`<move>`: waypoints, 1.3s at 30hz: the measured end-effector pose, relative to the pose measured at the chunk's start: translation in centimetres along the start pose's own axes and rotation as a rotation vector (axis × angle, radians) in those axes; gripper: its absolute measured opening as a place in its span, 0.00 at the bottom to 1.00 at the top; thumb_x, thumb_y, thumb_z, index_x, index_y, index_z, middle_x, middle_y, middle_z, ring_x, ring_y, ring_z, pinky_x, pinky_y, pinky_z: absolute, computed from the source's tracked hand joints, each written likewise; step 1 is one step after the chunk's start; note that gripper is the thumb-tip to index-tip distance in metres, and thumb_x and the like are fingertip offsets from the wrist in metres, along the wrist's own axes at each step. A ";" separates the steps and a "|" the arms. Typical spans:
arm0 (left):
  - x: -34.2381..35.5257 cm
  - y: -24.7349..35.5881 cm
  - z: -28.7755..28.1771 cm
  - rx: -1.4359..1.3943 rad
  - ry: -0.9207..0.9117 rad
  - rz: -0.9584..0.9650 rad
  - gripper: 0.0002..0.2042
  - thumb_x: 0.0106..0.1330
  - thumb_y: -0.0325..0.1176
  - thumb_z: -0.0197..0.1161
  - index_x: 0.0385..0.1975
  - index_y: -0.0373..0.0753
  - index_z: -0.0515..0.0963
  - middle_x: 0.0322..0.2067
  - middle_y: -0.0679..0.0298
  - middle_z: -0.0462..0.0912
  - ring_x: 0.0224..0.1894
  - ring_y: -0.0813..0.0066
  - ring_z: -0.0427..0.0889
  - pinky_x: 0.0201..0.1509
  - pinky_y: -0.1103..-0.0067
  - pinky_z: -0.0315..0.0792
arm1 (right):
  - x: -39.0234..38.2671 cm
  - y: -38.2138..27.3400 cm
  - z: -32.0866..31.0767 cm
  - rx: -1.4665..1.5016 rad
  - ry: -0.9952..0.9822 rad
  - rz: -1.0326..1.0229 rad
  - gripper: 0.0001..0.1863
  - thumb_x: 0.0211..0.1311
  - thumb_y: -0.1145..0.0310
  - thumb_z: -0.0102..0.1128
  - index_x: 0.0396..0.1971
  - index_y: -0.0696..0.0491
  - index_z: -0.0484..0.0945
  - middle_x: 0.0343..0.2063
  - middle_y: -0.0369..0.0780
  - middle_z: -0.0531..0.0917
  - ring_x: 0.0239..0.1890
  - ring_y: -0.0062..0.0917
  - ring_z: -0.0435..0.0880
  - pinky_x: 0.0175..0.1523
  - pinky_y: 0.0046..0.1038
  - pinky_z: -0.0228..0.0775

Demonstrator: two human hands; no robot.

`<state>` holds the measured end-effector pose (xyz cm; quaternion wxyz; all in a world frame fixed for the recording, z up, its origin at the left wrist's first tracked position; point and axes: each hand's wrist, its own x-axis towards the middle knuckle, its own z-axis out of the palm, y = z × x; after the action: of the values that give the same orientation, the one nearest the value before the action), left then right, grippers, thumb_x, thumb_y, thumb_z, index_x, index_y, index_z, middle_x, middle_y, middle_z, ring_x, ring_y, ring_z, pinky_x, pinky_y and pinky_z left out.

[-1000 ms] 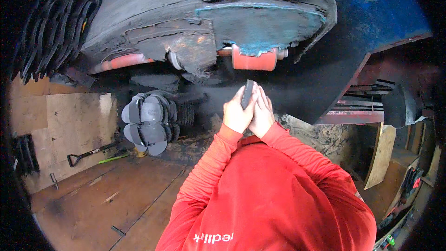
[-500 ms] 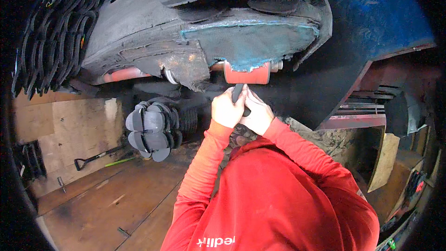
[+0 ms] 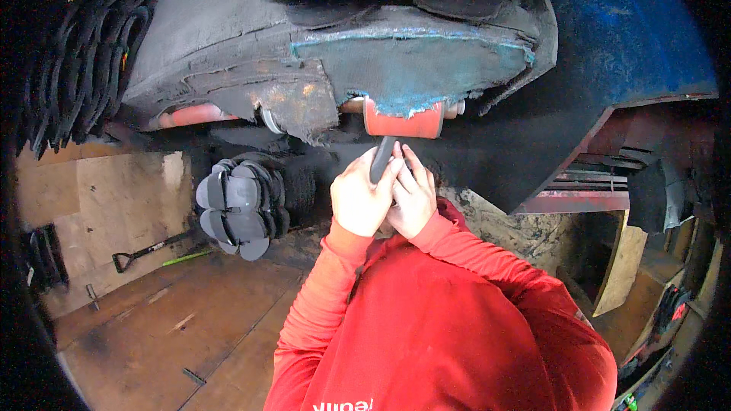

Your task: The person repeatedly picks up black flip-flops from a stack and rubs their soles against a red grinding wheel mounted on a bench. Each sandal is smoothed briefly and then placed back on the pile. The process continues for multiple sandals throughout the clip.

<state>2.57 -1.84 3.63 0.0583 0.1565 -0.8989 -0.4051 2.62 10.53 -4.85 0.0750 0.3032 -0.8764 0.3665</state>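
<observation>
While both hands clench one dark handle [image 3: 381, 160], left hand [image 3: 364, 198] beside right hand [image 3: 411, 202], the red roller [image 3: 403, 119] at its top presses against the lower edge of the teal-coated rubber sheet [image 3: 411, 61]. A second ago the handle was held lower, clear of the sheet; half a second ago it had nearly reached it. Contact suggests rolling is under way. Also changed: the view sits closer. The stack of grey pads [image 3: 236, 205] and shovel [image 3: 148, 250] lie lower left, unmoved.
</observation>
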 end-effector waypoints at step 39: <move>-4.3 0.9 -2.1 0.119 0.172 0.256 0.23 0.62 0.27 0.68 0.58 0.29 0.75 0.55 0.44 0.79 0.57 0.51 0.80 0.62 0.68 0.73 | 2.6 7.0 4.3 2.010 -0.364 0.972 0.22 0.76 0.60 0.50 0.66 0.42 0.61 0.57 0.49 0.76 0.58 0.44 0.79 0.61 0.48 0.75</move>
<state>6.87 -1.40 5.76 0.1767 0.0779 -0.9256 -0.3255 -3.17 10.15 -11.21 -0.4819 -0.0980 -0.2074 0.8456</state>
